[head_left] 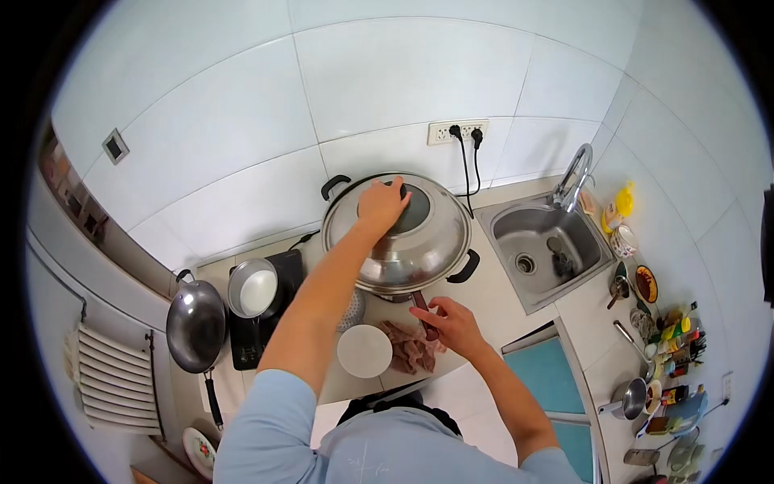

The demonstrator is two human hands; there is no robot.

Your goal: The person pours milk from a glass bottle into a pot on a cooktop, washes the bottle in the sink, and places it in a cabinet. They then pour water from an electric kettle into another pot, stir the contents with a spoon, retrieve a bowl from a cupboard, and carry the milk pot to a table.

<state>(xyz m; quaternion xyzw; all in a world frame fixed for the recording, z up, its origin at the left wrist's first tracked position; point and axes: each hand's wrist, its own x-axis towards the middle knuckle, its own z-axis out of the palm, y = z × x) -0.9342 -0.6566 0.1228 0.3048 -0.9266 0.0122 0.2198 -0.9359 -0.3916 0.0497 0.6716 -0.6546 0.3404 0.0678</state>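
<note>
My left hand [384,208] is closed on the knob at the top of a domed steel lid with a glass centre [431,242]. That lid covers a wide steel pot with black side handles [463,267]. Near the counter's front edge, my right hand [451,324] has its fingers around a reddish-brown handle [420,305], which runs up toward the pot's front; what it belongs to is hidden. Close to my right hand lies a crumpled pinkish-brown cloth [409,348]. A white bowl [364,352] sits left of the cloth, partly beside a speckled round vessel [352,310].
On the left are a dark wok [196,327] and a small pan with whitish contents [258,292] on a black cooktop [243,345]. To the right are a steel sink [516,234], faucet [574,179], yellow bottle [617,208] and saucepan [629,397]. Cords hang from the wall socket [457,131].
</note>
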